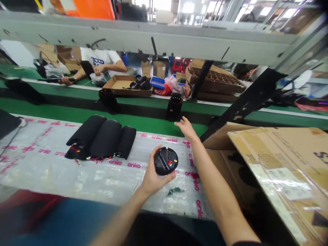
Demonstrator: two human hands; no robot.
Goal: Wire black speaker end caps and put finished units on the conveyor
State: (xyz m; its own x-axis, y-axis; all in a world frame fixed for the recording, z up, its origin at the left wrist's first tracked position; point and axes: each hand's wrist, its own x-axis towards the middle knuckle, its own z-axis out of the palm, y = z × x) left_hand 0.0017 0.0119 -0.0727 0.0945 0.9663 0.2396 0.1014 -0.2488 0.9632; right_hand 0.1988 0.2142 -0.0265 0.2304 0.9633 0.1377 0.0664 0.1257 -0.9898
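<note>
My left hand (153,174) holds a round black part (166,161) by its edge, above the plastic-covered table (143,184). Red wires and a small yellow piece show on the part's upper face. Reaching over the green belt (148,124), my right hand (185,127) has its fingers apart and holds nothing. Just beyond its fingertips a black cylinder (174,107) stands upright on the belt. Several black fabric-covered cylinders (105,138) lie side by side on the table to the left, with coloured wire ends showing.
An open cardboard box (282,164) stands at the right, beside a slanted black post (238,102). A pale beam (143,39) crosses above the belt. Across the belt are a person (102,63), a shallow carton (120,89) and a blue tray (157,82). More black cylinders (109,99) stand on the belt.
</note>
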